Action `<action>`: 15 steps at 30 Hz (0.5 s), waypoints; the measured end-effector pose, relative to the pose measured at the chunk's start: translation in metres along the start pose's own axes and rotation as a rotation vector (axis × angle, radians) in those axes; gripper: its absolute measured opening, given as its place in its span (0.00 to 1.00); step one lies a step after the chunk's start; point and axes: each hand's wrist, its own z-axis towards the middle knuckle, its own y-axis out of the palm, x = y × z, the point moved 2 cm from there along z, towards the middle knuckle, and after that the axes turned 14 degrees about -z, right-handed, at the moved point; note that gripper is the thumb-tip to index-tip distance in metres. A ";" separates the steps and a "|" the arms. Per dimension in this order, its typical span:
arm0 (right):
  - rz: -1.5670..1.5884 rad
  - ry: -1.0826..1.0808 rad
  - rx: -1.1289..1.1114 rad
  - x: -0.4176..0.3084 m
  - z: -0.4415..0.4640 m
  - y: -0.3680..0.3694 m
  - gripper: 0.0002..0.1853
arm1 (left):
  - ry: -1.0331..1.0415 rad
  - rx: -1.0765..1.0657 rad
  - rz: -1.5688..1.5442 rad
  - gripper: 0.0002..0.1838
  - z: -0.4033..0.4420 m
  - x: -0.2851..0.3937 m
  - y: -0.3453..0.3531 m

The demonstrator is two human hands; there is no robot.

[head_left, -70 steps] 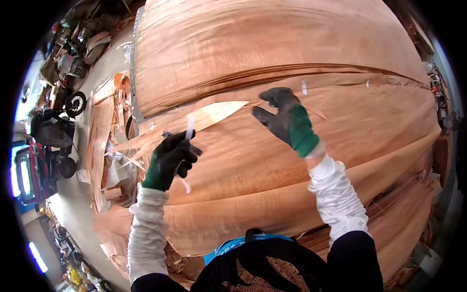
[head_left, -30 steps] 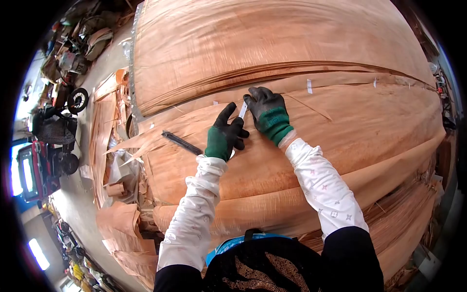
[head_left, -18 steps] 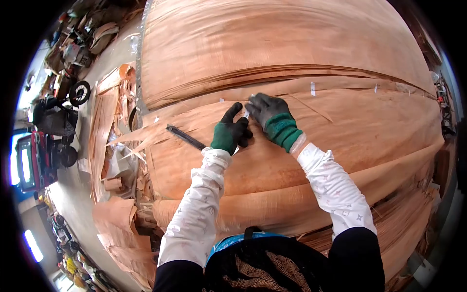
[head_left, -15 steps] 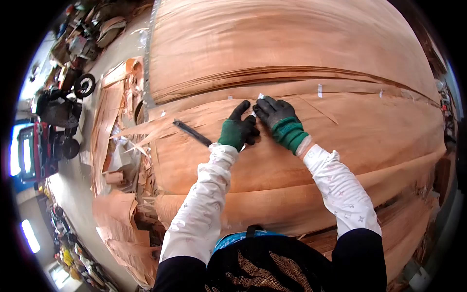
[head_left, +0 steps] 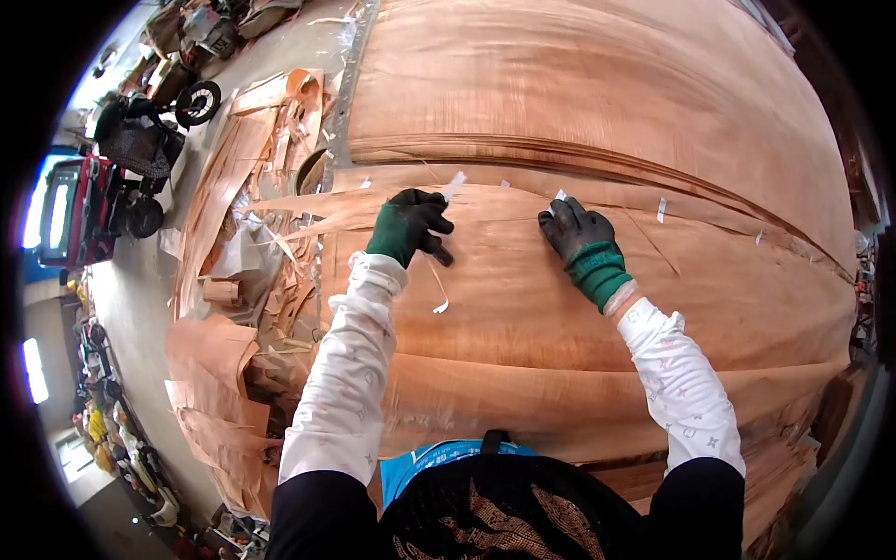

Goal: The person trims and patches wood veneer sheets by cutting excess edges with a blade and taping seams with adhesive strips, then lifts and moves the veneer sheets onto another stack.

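Large reddish-brown veneer sheets [head_left: 523, 308] lie spread below both hands. My left hand [head_left: 411, 227], in a black and green glove, holds a white tape strip [head_left: 455, 185] that sticks up from its fingers; a thin strand with a white end [head_left: 441, 306] hangs below. My right hand [head_left: 581, 241], gloved alike, lies with its fingers on the veneer at the seam, against a small white tape piece [head_left: 561, 195]. More white tape pieces [head_left: 662, 210] mark the seam farther right. The dark bar seen earlier is not visible.
Beyond the seam lies a stack of veneer [head_left: 579, 84] with layered edges. Torn veneer scraps [head_left: 224, 187] are piled at the left. Farther left stand a motorbike [head_left: 140, 140] and a red vehicle [head_left: 89, 210] on the concrete floor [head_left: 140, 299].
My left hand has moved left, away from my right hand, with a tape strip now raised in its fingers. My right hand stays at the seam. The whole view has shifted and turned.
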 end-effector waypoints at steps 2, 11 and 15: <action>0.062 0.058 -0.052 0.000 0.014 -0.015 0.17 | 0.041 0.019 -0.046 0.16 0.019 -0.009 -0.009; 0.175 -0.045 0.139 -0.086 0.109 -0.012 0.23 | 0.006 -0.028 -0.146 0.21 0.035 -0.022 -0.018; 0.142 -0.070 0.089 -0.102 0.120 -0.009 0.20 | 0.117 -0.011 0.091 0.17 0.014 -0.019 -0.016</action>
